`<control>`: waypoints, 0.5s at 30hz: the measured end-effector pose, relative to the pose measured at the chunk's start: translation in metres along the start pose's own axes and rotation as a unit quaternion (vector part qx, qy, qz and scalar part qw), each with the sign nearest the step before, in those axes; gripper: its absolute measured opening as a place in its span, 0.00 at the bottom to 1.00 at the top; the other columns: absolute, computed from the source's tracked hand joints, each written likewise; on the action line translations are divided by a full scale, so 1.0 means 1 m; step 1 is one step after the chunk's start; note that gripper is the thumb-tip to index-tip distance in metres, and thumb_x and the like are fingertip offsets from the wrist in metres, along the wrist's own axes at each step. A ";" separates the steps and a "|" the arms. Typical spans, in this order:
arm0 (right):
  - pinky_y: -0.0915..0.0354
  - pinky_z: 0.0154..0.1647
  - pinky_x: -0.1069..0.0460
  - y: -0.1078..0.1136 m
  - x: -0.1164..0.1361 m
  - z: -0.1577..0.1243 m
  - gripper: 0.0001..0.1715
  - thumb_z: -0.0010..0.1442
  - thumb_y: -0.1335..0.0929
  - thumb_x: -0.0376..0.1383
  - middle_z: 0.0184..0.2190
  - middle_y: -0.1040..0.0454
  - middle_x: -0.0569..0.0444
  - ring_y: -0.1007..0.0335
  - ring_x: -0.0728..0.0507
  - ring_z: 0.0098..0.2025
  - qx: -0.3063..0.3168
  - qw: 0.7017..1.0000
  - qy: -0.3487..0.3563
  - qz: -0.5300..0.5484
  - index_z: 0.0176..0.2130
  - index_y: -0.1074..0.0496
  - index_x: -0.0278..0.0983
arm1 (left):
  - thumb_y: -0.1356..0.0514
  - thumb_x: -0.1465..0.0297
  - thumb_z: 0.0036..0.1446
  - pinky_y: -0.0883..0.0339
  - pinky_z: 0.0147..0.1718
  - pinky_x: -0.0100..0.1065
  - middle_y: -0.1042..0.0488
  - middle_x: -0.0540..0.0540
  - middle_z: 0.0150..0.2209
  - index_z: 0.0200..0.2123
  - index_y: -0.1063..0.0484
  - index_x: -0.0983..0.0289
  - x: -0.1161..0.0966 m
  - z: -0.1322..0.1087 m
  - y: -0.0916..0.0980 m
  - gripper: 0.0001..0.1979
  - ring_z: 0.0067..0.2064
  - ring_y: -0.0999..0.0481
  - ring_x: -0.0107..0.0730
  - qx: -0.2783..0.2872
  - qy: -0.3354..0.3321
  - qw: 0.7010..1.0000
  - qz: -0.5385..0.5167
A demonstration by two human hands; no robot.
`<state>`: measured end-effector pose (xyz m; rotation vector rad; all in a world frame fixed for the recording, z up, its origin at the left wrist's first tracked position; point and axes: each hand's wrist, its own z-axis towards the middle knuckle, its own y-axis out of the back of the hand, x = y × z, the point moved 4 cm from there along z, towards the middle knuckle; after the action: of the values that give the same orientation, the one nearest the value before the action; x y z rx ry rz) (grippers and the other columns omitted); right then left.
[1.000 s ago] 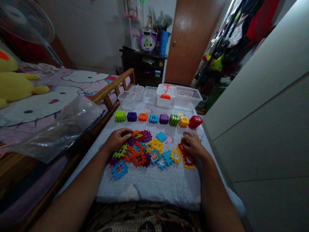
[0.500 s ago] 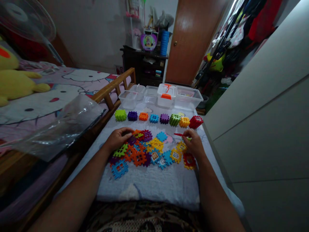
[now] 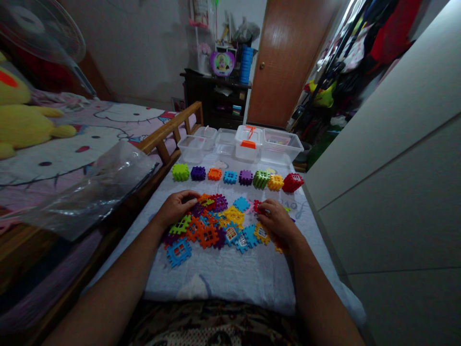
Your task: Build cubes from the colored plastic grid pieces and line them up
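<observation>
A loose pile of flat interlocking plastic tiles lies on the cloth. My left hand (image 3: 177, 207) rests at its left edge, thumb and fingers apart, touching or close to purple and orange tiles (image 3: 204, 197). My right hand (image 3: 276, 215) is over the pile's right side, fingers closed on a red tile (image 3: 257, 205) that they partly cover. Just left of that hand lies a blue tile (image 3: 241, 203). Below it are a yellow window tile (image 3: 262, 233) and other pieces partly hidden by the hand and wrist. A blue frame tile (image 3: 179, 252) lies at the near left.
Behind the pile runs a row of tile stacks sorted by colour, from lime green (image 3: 180, 172) to red (image 3: 293, 182). Clear plastic boxes (image 3: 190, 149) stand beyond. A wooden bed rail (image 3: 169, 129) and a plastic bag (image 3: 104, 187) border the left; a pale cabinet (image 3: 389, 158) borders the right.
My right hand has moved left and turned palm down, bringing the red tile lower, beside the blue tile. My left hand has stayed in place.
</observation>
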<state>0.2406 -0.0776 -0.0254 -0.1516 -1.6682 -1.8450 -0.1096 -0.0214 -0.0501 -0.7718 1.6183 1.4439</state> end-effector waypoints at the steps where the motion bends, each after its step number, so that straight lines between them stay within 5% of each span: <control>1: 0.37 0.49 0.48 0.003 -0.001 -0.001 0.09 0.59 0.32 0.31 0.41 0.28 0.50 0.32 0.43 0.45 -0.009 1.000 -0.005 0.013 0.41 0.25 0.38 | 0.38 0.52 0.50 0.29 0.43 0.39 0.19 0.56 0.41 0.43 0.22 0.64 0.001 0.000 0.000 0.24 0.40 0.22 0.42 0.000 -0.001 1.000 -0.001; 7: 0.37 0.47 0.48 0.022 -0.017 -0.009 0.07 0.58 0.33 0.33 0.38 0.28 0.49 0.32 0.42 0.42 -0.056 0.997 -0.051 -0.018 0.39 0.26 0.36 | 0.38 0.53 0.51 0.30 0.44 0.39 0.19 0.56 0.41 0.43 0.21 0.63 0.002 0.001 0.000 0.23 0.42 0.22 0.42 0.002 -0.010 1.000 0.002; 15: 0.41 0.40 0.50 0.026 -0.032 -0.015 0.05 0.56 0.31 0.35 0.33 0.30 0.50 0.34 0.43 0.38 0.027 0.989 -0.103 -0.099 0.33 0.25 0.35 | 0.37 0.53 0.51 0.30 0.46 0.39 0.20 0.56 0.41 0.42 0.21 0.63 -0.001 0.000 0.001 0.22 0.42 0.22 0.42 0.000 -0.012 1.000 -0.001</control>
<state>0.2847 -0.0795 -0.0220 -0.1637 -1.9327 -1.9833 -0.1103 -0.0211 -0.0490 -0.7532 1.5978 1.4473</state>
